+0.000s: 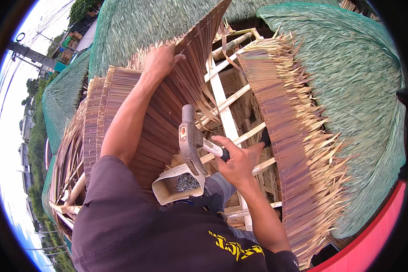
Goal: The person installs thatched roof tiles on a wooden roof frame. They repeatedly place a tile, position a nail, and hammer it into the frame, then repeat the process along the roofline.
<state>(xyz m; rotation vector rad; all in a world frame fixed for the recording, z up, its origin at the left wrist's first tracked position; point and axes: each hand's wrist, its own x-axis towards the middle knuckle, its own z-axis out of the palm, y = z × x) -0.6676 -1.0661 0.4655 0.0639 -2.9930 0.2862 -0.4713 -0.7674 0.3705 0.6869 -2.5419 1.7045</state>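
My left hand [161,60] grips the upper edge of a brown palm-leaf thatch panel [167,106], which curls upward on its right side. In my right hand [238,162] is a claw hammer [190,136], held by its dark grip with the worn metal head pointing up and left. Just below the hammer head, a cut-open off-white plastic container [165,192] hangs at my waist. Small grey nails [187,182] fill part of it. Beneath the panel's right edge, a frame of pale wooden and bamboo strips [220,97] is exposed.
Another thatch strip [281,118] with frayed leaf ends lies to the right of the frame. Green netting over thatch [344,86] covers the roof beyond. My bare foot [256,152] is among the strips. A red sheet edge [371,240] shows at lower right; a utility pole [34,55] stands far left.
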